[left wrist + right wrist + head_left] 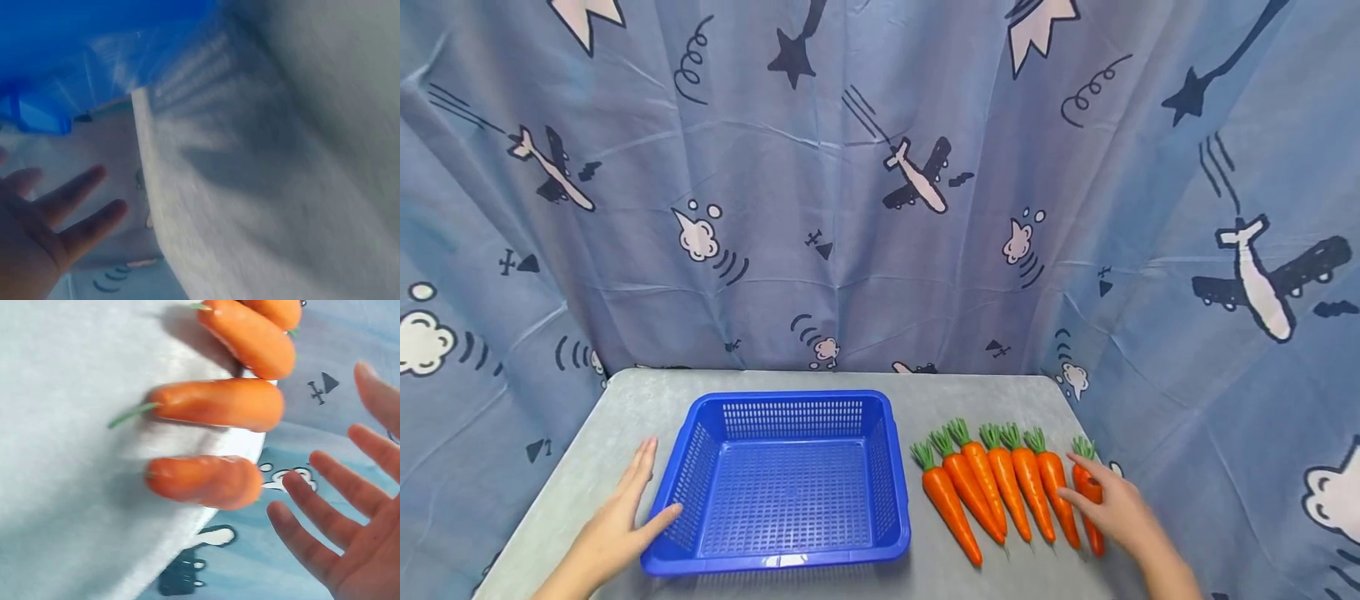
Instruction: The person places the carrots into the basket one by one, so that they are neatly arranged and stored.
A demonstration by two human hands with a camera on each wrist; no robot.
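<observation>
A blue plastic basket [793, 562] with slotted walls stands on the left half of the table. My left hand [617, 517] is at its left side, fingers straight and spread, the thumb overlapping the basket's rim in the head view. On the right lies a fanned row of several orange carrots [977, 483] with green tops pointing away from me. My right hand [1116, 504] hovers by the rightmost carrot [1093, 521], which lies a little apart from the row. In the right wrist view that hand's fingers [331, 531] are spread with nothing between them, beside the nearest carrot [203, 481].
The light grey table [655, 387] has a rounded far edge. A blue curtain [850, 208] printed with planes, stars and clouds hangs behind it and along both sides. The rightmost carrot lies close to the table's right edge.
</observation>
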